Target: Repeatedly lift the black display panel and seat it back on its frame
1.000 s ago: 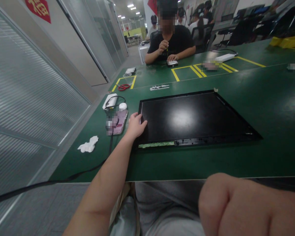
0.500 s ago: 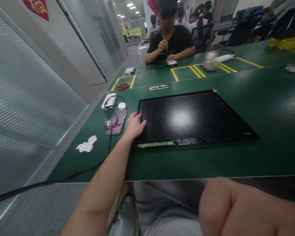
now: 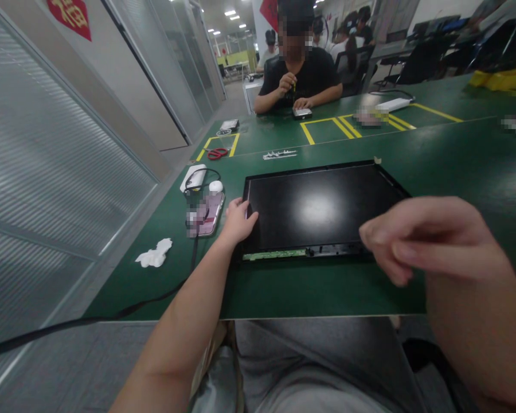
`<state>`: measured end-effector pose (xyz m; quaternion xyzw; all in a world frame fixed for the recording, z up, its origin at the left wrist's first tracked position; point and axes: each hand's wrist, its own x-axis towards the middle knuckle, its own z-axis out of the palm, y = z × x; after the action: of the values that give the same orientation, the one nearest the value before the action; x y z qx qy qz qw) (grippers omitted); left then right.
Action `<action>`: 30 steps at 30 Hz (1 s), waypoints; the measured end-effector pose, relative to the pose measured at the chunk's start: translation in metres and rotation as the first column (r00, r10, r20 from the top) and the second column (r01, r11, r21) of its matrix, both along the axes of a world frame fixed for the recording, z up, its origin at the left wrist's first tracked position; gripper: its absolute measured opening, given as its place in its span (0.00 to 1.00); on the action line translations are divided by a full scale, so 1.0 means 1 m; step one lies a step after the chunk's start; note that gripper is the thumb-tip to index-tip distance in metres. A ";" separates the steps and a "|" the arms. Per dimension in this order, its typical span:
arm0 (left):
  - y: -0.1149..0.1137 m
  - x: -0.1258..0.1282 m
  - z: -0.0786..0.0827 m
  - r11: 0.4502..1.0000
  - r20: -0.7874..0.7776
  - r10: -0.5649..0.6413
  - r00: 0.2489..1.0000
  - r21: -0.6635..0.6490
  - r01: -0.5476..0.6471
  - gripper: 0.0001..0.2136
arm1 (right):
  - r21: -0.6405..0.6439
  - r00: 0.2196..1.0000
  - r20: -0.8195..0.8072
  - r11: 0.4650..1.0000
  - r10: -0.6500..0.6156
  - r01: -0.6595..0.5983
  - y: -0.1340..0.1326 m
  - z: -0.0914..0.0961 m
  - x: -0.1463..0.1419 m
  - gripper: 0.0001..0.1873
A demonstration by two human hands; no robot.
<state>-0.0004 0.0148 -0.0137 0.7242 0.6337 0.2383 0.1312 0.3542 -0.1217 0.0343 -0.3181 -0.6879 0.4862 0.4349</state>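
Note:
A black flat screen panel [image 3: 318, 206] in a thin frame lies face up on the green table, with a narrow green circuit board [image 3: 275, 254] along its near edge. My left hand [image 3: 239, 222] grips the panel's left edge, thumb on top and fingers at the side. Over the panel's near right corner, closer to the camera, my right hand [image 3: 417, 238] is raised with its fingers curled and pressed together. It hides that corner. Whatever those fingers may hold cannot be made out.
Left of the panel are a phone [image 3: 212, 213], a white power bank [image 3: 193, 178] with a black cable, a round white case [image 3: 215, 186] and crumpled tissue [image 3: 155, 253]. Beyond lie red scissors [image 3: 217, 154] and small white pieces [image 3: 279, 154]. A co-worker [image 3: 298, 74] sits opposite, handling a small device.
My right hand has risen from the lower right, below the table edge, to over the panel's near right corner. My left hand stays on the left edge.

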 end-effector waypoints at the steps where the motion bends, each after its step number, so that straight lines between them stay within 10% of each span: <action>1: 0.000 0.000 0.000 1.000 -0.004 -0.004 1.000 0.000 0.004 0.22 | -0.039 0.997 0.080 0.999 -0.021 0.024 0.015 0.024 0.004 0.16; 3: 0.000 -0.001 0.001 1.000 -0.012 -0.008 1.000 0.001 0.008 0.21 | -0.067 0.954 0.193 0.967 -0.229 0.245 0.047 0.055 0.018 0.16; 5: 0.000 -0.001 0.000 1.000 -0.017 -0.007 1.000 -0.003 0.007 0.22 | -0.081 0.800 0.257 0.813 -0.543 0.577 0.076 0.057 0.042 0.18; 8: 0.001 -0.002 0.000 1.000 -0.018 -0.009 1.000 0.001 0.009 0.23 | -0.035 0.498 0.401 0.531 -0.769 0.847 0.101 0.024 0.084 0.23; 10: 0.001 -0.003 0.000 1.000 -0.021 -0.004 1.000 0.022 0.004 0.22 | 0.017 0.371 0.532 0.447 -0.761 0.894 0.106 0.000 0.107 0.22; 23: 0.000 -0.012 0.001 0.996 -0.067 -0.023 0.998 0.090 0.029 0.23 | 0.074 0.281 0.786 0.534 -0.551 0.842 0.112 -0.030 0.129 0.19; 30: -0.001 -0.011 0.003 0.999 0.202 0.032 0.979 0.014 -0.035 0.27 | 0.087 0.267 0.787 0.528 -0.556 0.845 0.113 -0.036 0.132 0.19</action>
<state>-0.0116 0.0135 -0.0103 0.6868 0.6270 0.3182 0.1842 0.4860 -0.0084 -0.0018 -0.8312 -0.4784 0.1752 0.2225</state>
